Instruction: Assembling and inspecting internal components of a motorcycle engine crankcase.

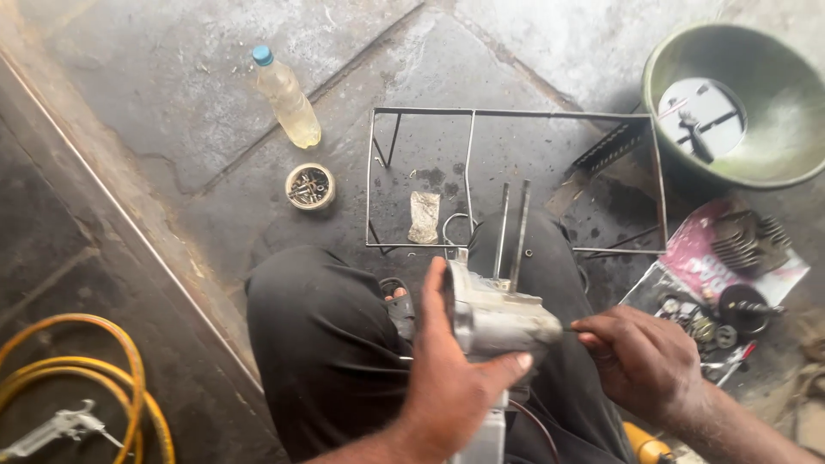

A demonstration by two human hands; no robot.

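Left hand [447, 378] clasped around a grey metal engine casing [494, 322], thumb across its right flank, fingers over the left face. Right hand [644, 361] closed in a narrow pinch on a thin tool [569, 327], tip touching the casing's right edge; kind of tool too small to tell. Casing propped on the lap, between the black-trousered knees [322, 335], above the concrete floor [215, 129].

Long axis of the casing roughly vertical in view, running away from the body; two long studs [511, 232] pointing forward toward the wire frame [516, 180].

Risks, as judged: slip of the tool tip off the smooth metal toward the left thumb, caused by a sideways push against a one-handed hold; roll of the casing off the lap, caused by the lack of any firm rest beneath; loss of small parts among those loose on the pink paper [705, 258] at right.

Also present: plastic bottle [286, 99], tin of screws [310, 186], green basin [739, 103], finned cylinder [748, 241], yellow hose [77, 378].
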